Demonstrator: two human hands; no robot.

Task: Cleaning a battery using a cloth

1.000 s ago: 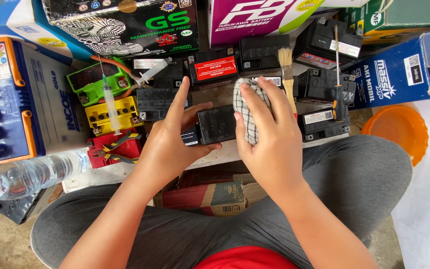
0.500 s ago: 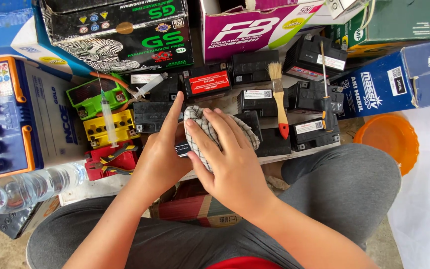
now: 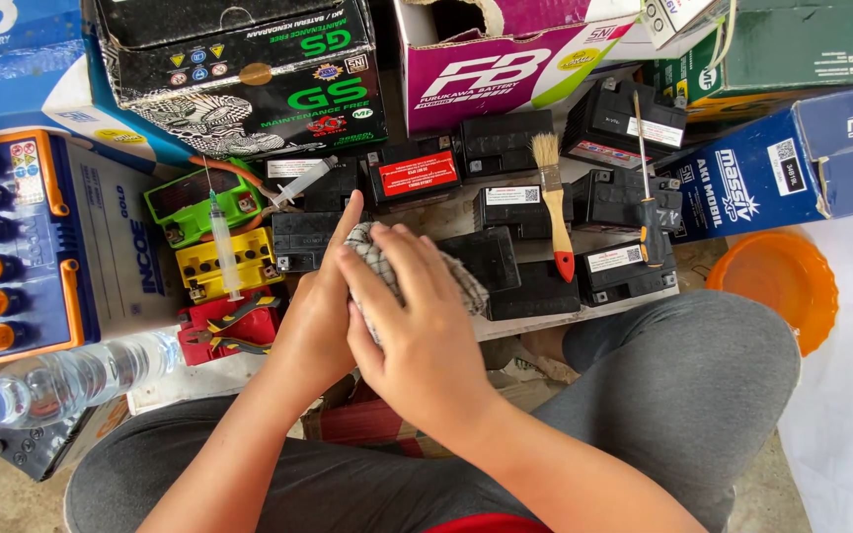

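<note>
Hands meet over the lap: right hand (image 3: 425,341) presses a checked cloth (image 3: 387,265) onto a small black battery, mostly hidden, gripped by left hand (image 3: 316,316). Wiping looks midway; other batteries (image 3: 535,286) wait nearby.

Bare forearms, no sleeves in view, no watch, rings or bands. Left hand (image 3: 320,321) and right hand (image 3: 417,341) ungloved, nails short & plain. Legs in grey trousers (image 3: 683,395), plain fabric w/ soft creases, no print or pockets visible. Strip of red garment (image 3: 491,523) at bottom edge, prob. shirt hem; rest out of frame.
</note>
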